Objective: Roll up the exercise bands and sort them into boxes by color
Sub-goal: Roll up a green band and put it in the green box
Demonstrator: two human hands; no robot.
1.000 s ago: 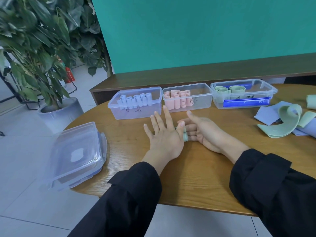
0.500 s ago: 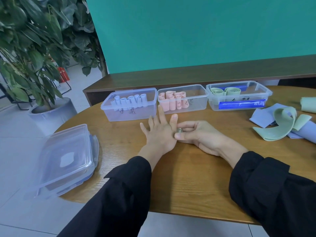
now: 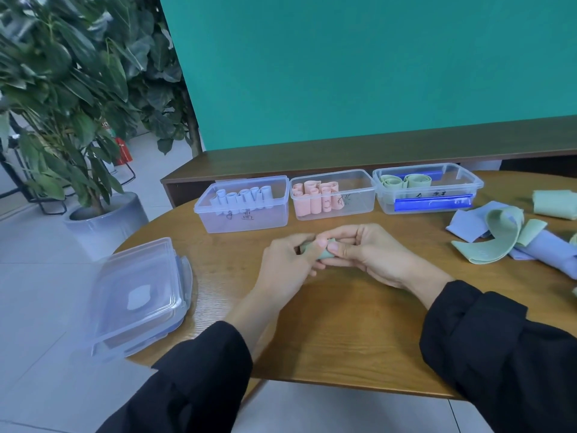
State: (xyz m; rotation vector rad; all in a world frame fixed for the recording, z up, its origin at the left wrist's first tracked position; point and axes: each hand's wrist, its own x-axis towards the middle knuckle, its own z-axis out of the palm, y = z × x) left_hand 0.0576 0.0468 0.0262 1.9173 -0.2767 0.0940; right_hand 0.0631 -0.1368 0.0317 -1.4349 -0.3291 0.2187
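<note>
Green rubbery roll [image 3: 324, 253] is pinched between both hands, left hand [image 3: 288, 264] and right hand [image 3: 371, 254] curled round it just above the table [image 3: 343, 332]; soft, light and springy, it looks likely to uncoil unless held across its wrap. Beyond, the green box [image 3: 427, 189] waits at right of the pink box [image 3: 332, 195] and blue box [image 3: 245, 203], path clear; loose bands [image 3: 499, 235] lie right, lids [image 3: 137, 295] left
</note>
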